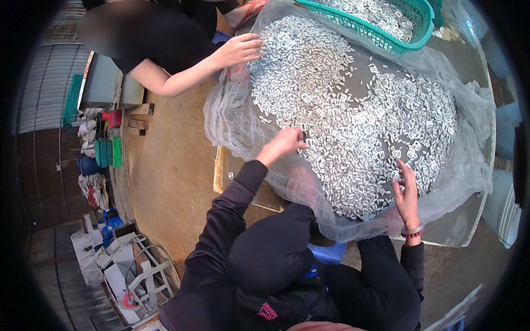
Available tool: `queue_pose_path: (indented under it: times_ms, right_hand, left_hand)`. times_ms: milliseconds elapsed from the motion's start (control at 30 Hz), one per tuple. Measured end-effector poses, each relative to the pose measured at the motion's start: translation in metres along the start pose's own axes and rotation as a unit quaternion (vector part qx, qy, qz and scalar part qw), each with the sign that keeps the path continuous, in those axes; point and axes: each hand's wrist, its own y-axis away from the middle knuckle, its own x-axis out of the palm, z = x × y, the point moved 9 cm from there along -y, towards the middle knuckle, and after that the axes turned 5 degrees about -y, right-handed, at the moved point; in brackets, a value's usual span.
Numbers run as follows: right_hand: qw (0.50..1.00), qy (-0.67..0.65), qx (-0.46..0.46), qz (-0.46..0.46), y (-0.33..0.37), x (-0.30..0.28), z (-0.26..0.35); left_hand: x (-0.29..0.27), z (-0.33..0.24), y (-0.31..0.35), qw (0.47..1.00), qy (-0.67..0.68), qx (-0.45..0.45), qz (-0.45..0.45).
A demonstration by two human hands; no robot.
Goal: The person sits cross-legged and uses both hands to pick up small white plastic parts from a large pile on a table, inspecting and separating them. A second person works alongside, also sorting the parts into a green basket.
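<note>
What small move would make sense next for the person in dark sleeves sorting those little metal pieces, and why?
Probably the left hand picks one piece from the heap of small metal pieces: its fingertips already pinch down at the heap's edge, while the right hand lies flat on the pieces, steadying them.

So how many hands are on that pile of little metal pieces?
3: the left hand on the pile's near-left edge, the right hand on its near-right edge, another person's hand at its far-left edge. Others may be hidden.

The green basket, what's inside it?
The green basket holds small silver metal pieces, like the pile on the net. Its bottom is covered, and the frame cuts off its top.
</note>
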Motion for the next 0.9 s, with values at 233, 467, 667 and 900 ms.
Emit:
queue_pose_path:
  times_ms: [233, 467, 667, 900]
  right_hand:
    - [0.996, 0.036, -0.025, 0.079, -0.007, 0.035, 0.018]
    - [0.925, 0.252, -0.171, 0.226, -0.056, 0.092, 0.044]
    - [0.919, 0.314, -0.141, 0.194, -0.060, 0.138, 0.010]
    - [0.945, 0.268, -0.122, 0.141, -0.010, 0.121, -0.026]
  left_hand:
    - [0.036, -0.059, 0.018, 0.958, 0.134, 0.120, -0.224]
    - [0.037, -0.070, 0.025, 0.940, 0.292, 0.088, -0.153]
    - [0.026, 0.031, 0.011, 0.786, 0.582, -0.005, -0.209]
    - [0.015, 0.127, 0.016, 0.903, 0.190, -0.236, -0.305]
